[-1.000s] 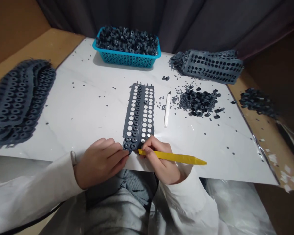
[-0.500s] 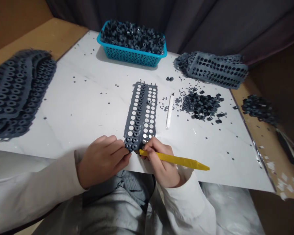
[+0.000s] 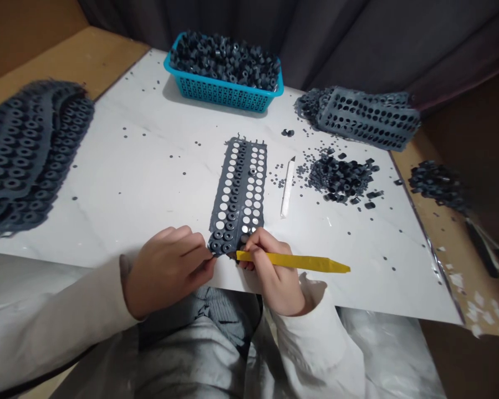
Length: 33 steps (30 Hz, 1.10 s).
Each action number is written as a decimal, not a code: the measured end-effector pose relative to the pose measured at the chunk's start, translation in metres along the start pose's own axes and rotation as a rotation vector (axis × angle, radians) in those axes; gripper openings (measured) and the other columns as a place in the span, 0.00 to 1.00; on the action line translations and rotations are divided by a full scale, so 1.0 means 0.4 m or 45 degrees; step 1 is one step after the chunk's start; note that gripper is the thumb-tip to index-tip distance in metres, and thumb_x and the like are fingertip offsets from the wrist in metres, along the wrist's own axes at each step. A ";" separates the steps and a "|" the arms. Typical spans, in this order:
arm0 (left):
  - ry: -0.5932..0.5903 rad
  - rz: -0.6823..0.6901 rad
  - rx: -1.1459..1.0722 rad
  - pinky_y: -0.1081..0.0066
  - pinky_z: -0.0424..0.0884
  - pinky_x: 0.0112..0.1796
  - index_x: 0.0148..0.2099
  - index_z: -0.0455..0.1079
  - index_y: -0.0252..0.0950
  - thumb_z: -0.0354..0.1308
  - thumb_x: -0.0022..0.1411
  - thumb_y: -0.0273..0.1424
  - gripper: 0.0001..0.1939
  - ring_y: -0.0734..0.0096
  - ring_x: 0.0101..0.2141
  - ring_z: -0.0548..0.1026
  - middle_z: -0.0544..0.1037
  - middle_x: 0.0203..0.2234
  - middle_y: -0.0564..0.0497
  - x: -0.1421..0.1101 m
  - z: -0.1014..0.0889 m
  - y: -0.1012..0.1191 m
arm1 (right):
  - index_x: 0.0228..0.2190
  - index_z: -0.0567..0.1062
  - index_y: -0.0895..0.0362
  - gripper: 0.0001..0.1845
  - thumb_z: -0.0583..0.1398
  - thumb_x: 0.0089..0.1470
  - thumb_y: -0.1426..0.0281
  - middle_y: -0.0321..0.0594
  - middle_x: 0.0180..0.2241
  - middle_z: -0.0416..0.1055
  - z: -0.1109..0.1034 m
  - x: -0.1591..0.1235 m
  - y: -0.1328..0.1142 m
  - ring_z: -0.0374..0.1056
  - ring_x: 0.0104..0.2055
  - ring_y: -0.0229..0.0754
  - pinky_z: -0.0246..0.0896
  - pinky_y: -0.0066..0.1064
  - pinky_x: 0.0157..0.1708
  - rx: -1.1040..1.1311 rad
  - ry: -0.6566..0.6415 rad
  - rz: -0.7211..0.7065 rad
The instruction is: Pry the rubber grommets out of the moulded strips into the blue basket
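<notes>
Single head-worn view, facing forward and down, from above the lap (image 3: 191, 349), near the white tabletop (image 3: 158, 185)

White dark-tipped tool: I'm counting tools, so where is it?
In the head view, the white tool lies right of centre, between the grey strip and the dark pile.

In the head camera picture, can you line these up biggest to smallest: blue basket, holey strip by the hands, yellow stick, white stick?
1. Blue basket
2. Holey strip
3. Yellow stick
4. White stick
That's by picture area covered; the basket is farther away, so real sizes are unsure.
</notes>
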<state>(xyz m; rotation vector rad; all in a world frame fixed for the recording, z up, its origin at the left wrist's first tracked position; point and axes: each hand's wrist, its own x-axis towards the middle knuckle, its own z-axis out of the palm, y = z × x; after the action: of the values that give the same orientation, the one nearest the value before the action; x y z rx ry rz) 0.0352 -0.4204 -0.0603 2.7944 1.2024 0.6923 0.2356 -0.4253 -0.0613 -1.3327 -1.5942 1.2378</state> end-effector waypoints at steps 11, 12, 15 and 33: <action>-0.060 -0.167 -0.071 0.66 0.61 0.27 0.26 0.66 0.36 0.55 0.57 0.28 0.07 0.67 0.25 0.65 0.69 0.20 0.53 -0.011 -0.004 -0.005 | 0.24 0.64 0.56 0.09 0.49 0.54 0.77 0.32 0.20 0.67 0.002 0.002 -0.004 0.63 0.22 0.33 0.56 0.24 0.23 0.032 0.010 -0.004; -0.064 -0.180 -0.071 0.66 0.61 0.27 0.26 0.66 0.36 0.55 0.57 0.29 0.07 0.67 0.25 0.65 0.69 0.20 0.52 -0.012 -0.005 -0.006 | 0.24 0.64 0.56 0.09 0.49 0.54 0.77 0.31 0.20 0.67 0.002 0.002 -0.005 0.63 0.22 0.33 0.56 0.23 0.23 0.034 0.009 -0.001; -0.100 -0.199 -0.066 0.66 0.61 0.28 0.26 0.66 0.36 0.54 0.58 0.28 0.07 0.67 0.25 0.65 0.69 0.20 0.52 -0.014 -0.006 -0.005 | 0.24 0.64 0.56 0.09 0.50 0.54 0.77 0.31 0.19 0.67 0.001 0.003 -0.004 0.63 0.22 0.33 0.56 0.23 0.23 0.042 0.014 0.008; 0.128 -0.199 -0.083 0.66 0.64 0.32 0.37 0.69 0.37 0.59 0.57 0.31 0.05 0.67 0.27 0.67 0.73 0.26 0.51 -0.029 0.024 0.052 | 0.36 0.72 0.56 0.06 0.59 0.55 0.69 0.40 0.33 0.77 -0.047 -0.016 0.009 0.73 0.34 0.38 0.68 0.28 0.35 0.358 -0.186 0.035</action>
<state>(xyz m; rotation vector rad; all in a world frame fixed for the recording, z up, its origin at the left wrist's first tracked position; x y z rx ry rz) 0.0464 -0.4416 -0.0694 2.6075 1.3703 0.8512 0.2556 -0.4273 -0.0587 -1.1111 -1.4381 1.5431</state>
